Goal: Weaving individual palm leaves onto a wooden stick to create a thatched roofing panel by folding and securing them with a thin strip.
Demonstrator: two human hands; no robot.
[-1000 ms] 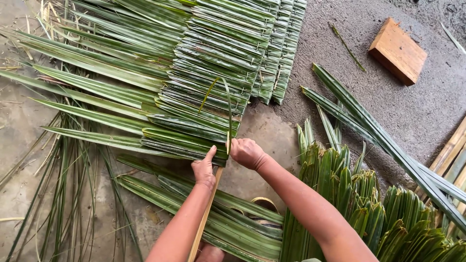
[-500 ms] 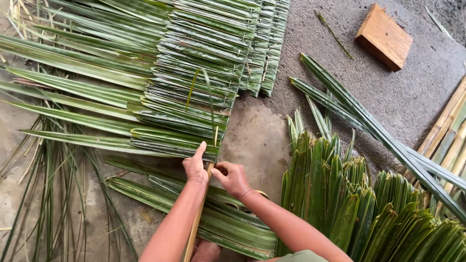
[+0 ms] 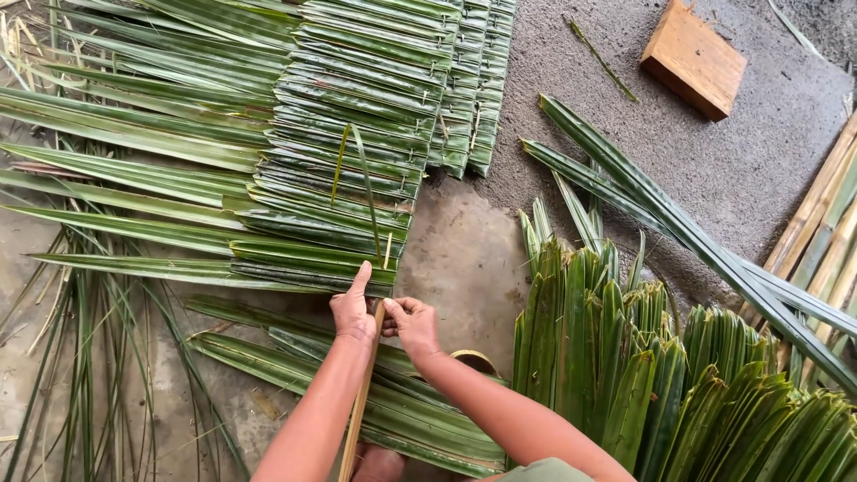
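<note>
Fingers of both hands now meet on the stick [image 3: 361,393].

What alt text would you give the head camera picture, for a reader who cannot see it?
Two bare hands, left hand and right hand, meet on a thin bamboo stick at the edge of a panel of folded green palm leaves on the ground. Beside them stand a bundle of folded leaves, loose fronds and a wooden block.
</note>
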